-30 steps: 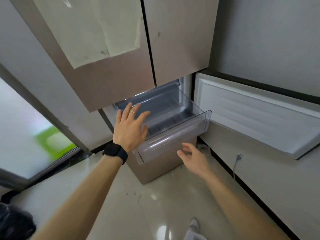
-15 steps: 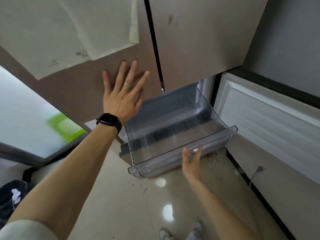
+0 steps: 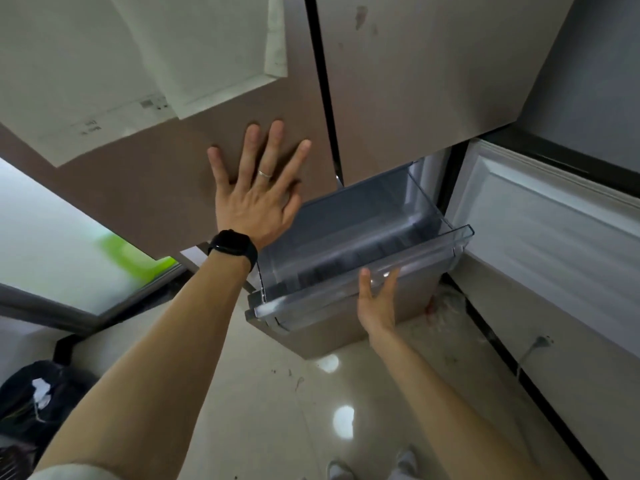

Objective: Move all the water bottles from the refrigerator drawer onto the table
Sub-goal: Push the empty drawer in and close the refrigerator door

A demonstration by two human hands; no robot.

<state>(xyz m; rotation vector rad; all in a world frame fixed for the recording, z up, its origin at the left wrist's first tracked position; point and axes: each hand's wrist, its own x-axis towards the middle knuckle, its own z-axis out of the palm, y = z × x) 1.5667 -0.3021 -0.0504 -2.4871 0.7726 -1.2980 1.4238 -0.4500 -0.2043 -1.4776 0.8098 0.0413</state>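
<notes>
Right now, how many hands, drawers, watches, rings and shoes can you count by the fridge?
Hands: 2, the left hand flat on the fridge door and the right hand at the drawer's front edge
Clear drawer: 1, pulled out, no bottles showing inside
Black watch: 1
Ring: 1
Shoes: 2
Total: 7
</notes>
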